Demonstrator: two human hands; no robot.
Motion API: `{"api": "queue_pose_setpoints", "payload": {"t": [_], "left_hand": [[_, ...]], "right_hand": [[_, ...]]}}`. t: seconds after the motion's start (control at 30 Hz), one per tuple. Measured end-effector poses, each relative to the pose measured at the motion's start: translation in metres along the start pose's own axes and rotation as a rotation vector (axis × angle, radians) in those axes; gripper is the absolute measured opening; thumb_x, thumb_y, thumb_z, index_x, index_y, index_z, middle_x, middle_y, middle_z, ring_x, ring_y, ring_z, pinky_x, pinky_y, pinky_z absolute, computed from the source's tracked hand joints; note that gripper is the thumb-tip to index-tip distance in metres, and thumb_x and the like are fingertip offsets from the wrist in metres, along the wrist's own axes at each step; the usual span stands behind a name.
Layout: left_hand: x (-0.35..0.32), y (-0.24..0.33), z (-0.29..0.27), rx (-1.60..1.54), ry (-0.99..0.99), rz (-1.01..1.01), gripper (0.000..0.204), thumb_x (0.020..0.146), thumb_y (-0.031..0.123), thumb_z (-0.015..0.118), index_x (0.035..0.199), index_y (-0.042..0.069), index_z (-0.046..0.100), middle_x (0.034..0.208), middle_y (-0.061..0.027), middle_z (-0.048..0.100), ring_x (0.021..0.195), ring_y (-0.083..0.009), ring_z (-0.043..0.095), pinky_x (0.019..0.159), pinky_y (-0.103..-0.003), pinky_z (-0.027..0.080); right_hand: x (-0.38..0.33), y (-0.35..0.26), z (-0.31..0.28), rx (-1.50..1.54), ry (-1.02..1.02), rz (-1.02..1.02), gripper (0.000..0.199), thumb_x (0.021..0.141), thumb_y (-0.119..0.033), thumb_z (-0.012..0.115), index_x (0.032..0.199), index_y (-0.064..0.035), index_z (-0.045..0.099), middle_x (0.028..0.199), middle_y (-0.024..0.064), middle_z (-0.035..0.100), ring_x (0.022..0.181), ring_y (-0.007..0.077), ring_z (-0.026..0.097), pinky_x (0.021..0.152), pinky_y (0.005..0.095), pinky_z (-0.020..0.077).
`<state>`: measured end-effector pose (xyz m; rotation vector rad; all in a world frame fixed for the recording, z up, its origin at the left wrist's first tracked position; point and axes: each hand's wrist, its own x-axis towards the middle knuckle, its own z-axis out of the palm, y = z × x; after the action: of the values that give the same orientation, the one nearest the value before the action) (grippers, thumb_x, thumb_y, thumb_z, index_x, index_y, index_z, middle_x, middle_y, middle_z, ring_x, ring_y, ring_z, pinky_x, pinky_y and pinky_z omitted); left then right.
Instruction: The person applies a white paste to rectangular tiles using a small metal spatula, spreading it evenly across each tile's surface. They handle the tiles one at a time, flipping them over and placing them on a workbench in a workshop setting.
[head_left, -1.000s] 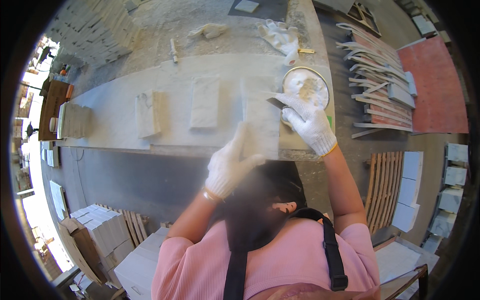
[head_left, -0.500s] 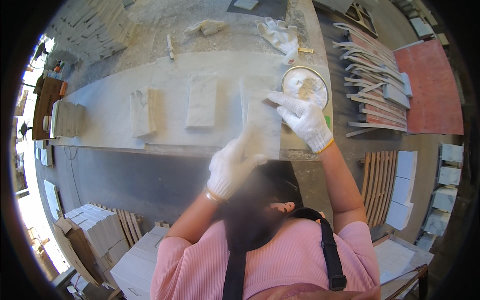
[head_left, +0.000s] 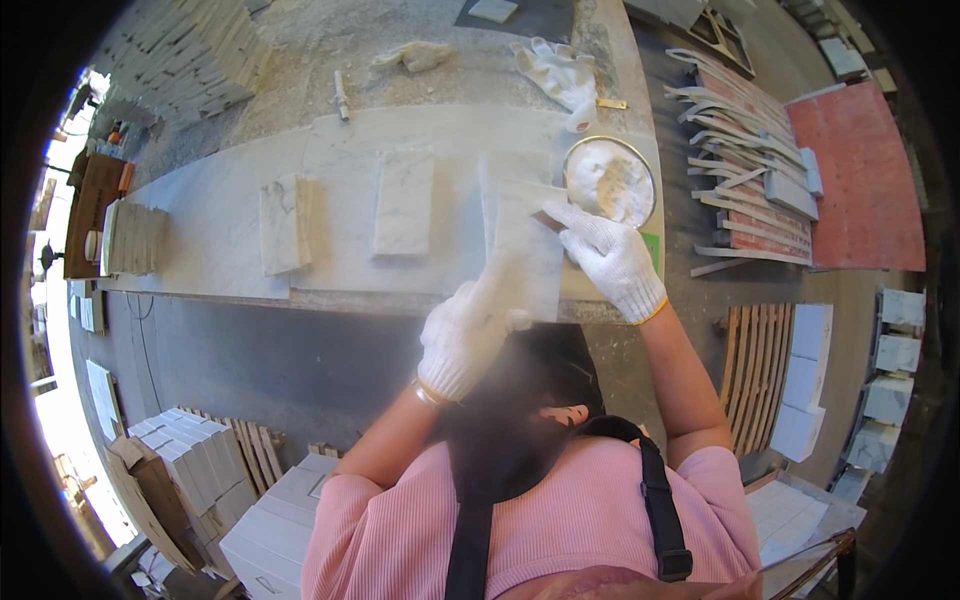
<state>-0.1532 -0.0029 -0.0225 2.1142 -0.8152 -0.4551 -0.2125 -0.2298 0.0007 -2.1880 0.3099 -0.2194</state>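
My left hand (head_left: 462, 335), in a white knitted glove, holds the near end of a pale marble tile (head_left: 524, 215) at the worktable's front edge; a hazy smear blurs its fingertips. In my gloved right hand (head_left: 612, 262) is a small flat scraper (head_left: 548, 221), pinched with its dark edge over the tile's right side. Just beyond that hand stands a round tin (head_left: 606, 180) of white paste, its surface scooped unevenly. Left of the held tile lie a stack of marble tiles (head_left: 404, 203) and another stack (head_left: 285, 224).
More tiles stand at the table's left end (head_left: 136, 238). Loose white gloves (head_left: 560, 78) and a pen-like stick (head_left: 342, 95) lie farther back. At right, pale strips (head_left: 745, 150) rest on a red board (head_left: 860, 175). Wooden pallets (head_left: 757, 370) and boxes (head_left: 280, 530) stand on the floor.
My right hand and the scraper have moved slightly nearer to me, along the tile's right side. My left hand has stayed almost in place at the tile's near end.
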Motion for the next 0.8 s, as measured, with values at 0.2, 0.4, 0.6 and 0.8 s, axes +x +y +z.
{"api": "queue_pose_setpoints", "payload": {"t": [0.2, 0.4, 0.6, 0.8], "left_hand": [[-0.001, -0.001, 0.002, 0.010, 0.008, 0.029, 0.081, 0.080, 0.020, 0.082, 0.153, 0.013, 0.047, 0.091, -0.0144, 0.066, 0.075, -0.0289, 0.062, 0.074, -0.037, 0.052], [-0.001, -0.001, 0.005, 0.021, 0.016, 0.009, 0.080, 0.081, 0.021, 0.081, 0.154, 0.014, 0.047, 0.094, -0.0144, 0.069, 0.078, -0.0291, 0.064, 0.076, -0.037, 0.053], [0.000, 0.001, 0.002, 0.036, 0.000, -0.023, 0.079, 0.083, 0.023, 0.080, 0.154, 0.014, 0.047, 0.096, -0.0143, 0.070, 0.080, -0.0295, 0.065, 0.077, -0.037, 0.054], [0.000, -0.001, 0.000, 0.041, -0.003, 0.016, 0.079, 0.083, 0.023, 0.080, 0.153, 0.014, 0.047, 0.095, -0.0140, 0.070, 0.080, -0.0296, 0.066, 0.077, -0.038, 0.054]], "right_hand": [[0.025, 0.004, -0.006, 0.029, -0.050, -0.120, 0.035, 0.095, -0.006, 0.067, 0.130, -0.0073, 0.070, 0.121, 0.0124, 0.075, 0.098, 0.0187, 0.073, 0.088, 0.0302, 0.0559], [0.017, 0.001, -0.001, 0.027, -0.044, -0.110, 0.035, 0.096, -0.005, 0.066, 0.131, -0.0076, 0.070, 0.112, 0.0085, 0.077, 0.085, 0.0101, 0.067, 0.080, 0.0255, 0.0543], [-0.014, 0.003, 0.007, 0.124, 0.032, 0.055, 0.039, 0.097, -0.005, 0.065, 0.135, -0.0052, 0.067, 0.105, 0.0061, 0.074, 0.076, 0.0063, 0.057, 0.073, 0.0239, 0.0513], [-0.017, 0.009, 0.005, 0.109, 0.043, 0.059, 0.038, 0.097, -0.004, 0.065, 0.135, -0.0051, 0.067, 0.107, 0.0056, 0.074, 0.076, 0.0065, 0.057, 0.074, 0.0242, 0.0516]]}}
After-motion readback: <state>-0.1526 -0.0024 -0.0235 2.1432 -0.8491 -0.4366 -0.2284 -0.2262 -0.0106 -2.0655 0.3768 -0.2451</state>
